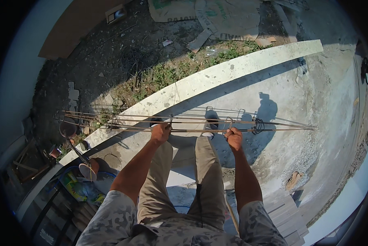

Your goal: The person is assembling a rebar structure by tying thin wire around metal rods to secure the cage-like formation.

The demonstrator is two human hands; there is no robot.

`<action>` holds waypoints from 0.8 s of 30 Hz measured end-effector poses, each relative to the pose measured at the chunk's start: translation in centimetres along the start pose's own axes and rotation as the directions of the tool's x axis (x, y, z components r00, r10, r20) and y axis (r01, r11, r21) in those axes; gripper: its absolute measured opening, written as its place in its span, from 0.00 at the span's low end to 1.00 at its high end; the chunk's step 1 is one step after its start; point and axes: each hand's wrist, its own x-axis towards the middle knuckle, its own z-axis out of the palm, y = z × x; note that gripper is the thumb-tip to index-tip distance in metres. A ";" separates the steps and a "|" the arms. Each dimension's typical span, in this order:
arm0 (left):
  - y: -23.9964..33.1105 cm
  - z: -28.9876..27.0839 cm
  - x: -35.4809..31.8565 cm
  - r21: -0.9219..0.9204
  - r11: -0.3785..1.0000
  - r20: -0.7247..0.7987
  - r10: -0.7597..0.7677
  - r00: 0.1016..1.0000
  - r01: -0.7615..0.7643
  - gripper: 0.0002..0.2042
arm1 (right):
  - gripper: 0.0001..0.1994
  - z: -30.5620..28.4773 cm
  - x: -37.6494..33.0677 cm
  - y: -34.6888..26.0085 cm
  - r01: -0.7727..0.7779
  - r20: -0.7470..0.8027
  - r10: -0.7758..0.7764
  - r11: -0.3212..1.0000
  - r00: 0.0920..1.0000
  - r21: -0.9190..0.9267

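Observation:
A long, narrow rebar cage (pixel 192 130) of thin rusty bars lies crosswise in front of my legs. My left hand (pixel 161 132) is closed around its near bars, close to a dark stirrup (pixel 171 121). Farther right, my right hand (pixel 234 138) is closed at the near bar, beside another stirrup (pixel 229 122). Several wire stirrups sit bunched (pixel 257 126) to the right of that hand. The bars draw together toward the right end. Toward the left, the cage passes over a pale concrete curb (pixel 216 75). My fingertips are partly hidden.
Beyond the curb are weeds (pixel 163 76), tangled wire (pixel 136 65) and flattened sacks (pixel 229 20). A green and yellow bag (pixel 75 189) lies at lower left. Stacked grey planks or tiles (pixel 284 215) are at lower right, near gravel (pixel 301 178). Concrete ground surrounds my feet.

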 end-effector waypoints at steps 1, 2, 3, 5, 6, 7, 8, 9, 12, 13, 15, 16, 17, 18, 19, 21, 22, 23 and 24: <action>0.5 0.0 -0.2 -0.006 1.000 -0.002 0.002 1.000 -0.002 0.13 | 0.14 -0.1 -0.3 -0.2 -0.018 0.001 0.018 0.999 1.000 -0.037; 1.0 0.0 -0.3 -0.013 1.000 -0.005 0.005 1.000 -0.005 0.13 | 0.14 -0.3 -0.4 -0.4 -0.023 -0.009 0.023 0.999 1.000 -0.037; 1.6 0.1 -0.4 -0.010 1.000 0.004 0.009 1.000 -0.009 0.13 | 0.11 -0.4 -0.6 -0.6 -0.032 -0.029 0.029 0.993 0.999 -0.110; 2.4 -0.6 -0.8 -0.007 1.000 -0.014 -0.013 1.000 0.013 0.12 | 0.09 0.0 -0.6 -1.4 -0.040 -0.041 0.033 0.985 0.999 -0.169; 1.8 -0.6 -0.7 0.003 1.000 -0.017 -0.016 1.000 0.017 0.12 | 0.10 0.3 -0.7 -2.2 -0.031 -0.034 0.027 0.992 0.999 -0.126; 0.6 -0.8 -0.6 0.028 0.999 -0.027 -0.032 0.999 0.032 0.12 | 0.12 1.0 -0.7 -2.9 -0.020 -0.022 0.019 0.997 1.000 -0.079; 0.3 -0.5 -0.2 0.044 0.998 -0.027 -0.036 0.999 0.037 0.12 | 0.12 0.6 -0.4 -2.3 -0.018 -0.025 0.016 0.997 1.000 -0.076; 0.0 -0.3 0.0 0.047 0.998 -0.028 -0.033 0.999 0.034 0.12 | 0.10 0.1 -0.1 -1.7 -0.015 -0.033 0.011 0.991 0.999 -0.130; -0.6 0.0 0.2 -0.011 1.000 -0.042 0.004 0.999 -0.004 0.12 | 0.08 -0.1 0.1 -0.8 -0.026 -0.037 0.019 0.982 0.999 -0.188; -0.7 -0.2 0.2 -0.027 1.000 -0.013 -0.013 1.000 0.012 0.12 | 0.08 0.3 0.3 -1.1 -0.035 -0.032 0.029 0.980 0.999 -0.194; -1.1 -0.7 -0.2 -0.035 0.999 0.011 -0.037 0.999 0.038 0.11 | 0.09 1.4 0.0 -1.7 -0.009 -0.010 0.007 0.983 1.000 -0.184; 0.1 -0.8 -0.3 0.001 0.999 0.020 -0.040 0.999 0.040 0.11 | 0.10 1.3 0.0 -1.6 0.020 -0.003 -0.021 0.982 1.000 -0.190; 0.9 -0.8 -0.4 0.036 0.998 0.028 -0.044 0.999 0.043 0.11 | 0.10 1.2 0.2 -1.1 0.020 -0.006 -0.021 0.981 1.000 -0.191; 1.1 -0.7 -0.4 0.037 0.998 0.030 -0.042 0.999 0.041 0.11 | 0.10 1.1 0.5 -0.8 0.042 0.010 -0.041 0.993 0.999 -0.109; 1.3 -0.8 -0.5 0.031 0.999 0.019 -0.020 1.000 0.019 0.11 | 0.10 1.2 0.6 -0.5 0.061 0.024 -0.061 0.998 0.998 -0.020; 1.7 -1.2 -0.9 0.031 1.000 0.012 0.004 1.000 -0.005 0.10 | 0.10 1.5 0.9 0.2 0.049 0.024 -0.047 0.996 0.999 -0.079; 1.8 -1.3 -1.0 0.001 1.000 0.012 0.016 1.000 -0.016 0.10 | 0.10 1.3 1.2 0.7 0.040 0.024 -0.037 0.988 0.999 -0.150; 2.0 -1.4 -1.2 -0.029 0.999 0.014 0.030 0.999 -0.029 0.10 | 0.10 1.3 1.3 1.2 0.038 0.015 -0.036 0.987 0.999 -0.155; 2.1 -1.5 -1.3 -0.032 0.999 0.023 0.039 0.999 -0.038 0.10 | 0.11 1.5 1.5 1.8 0.045 -0.004 -0.046 0.997 0.999 -0.059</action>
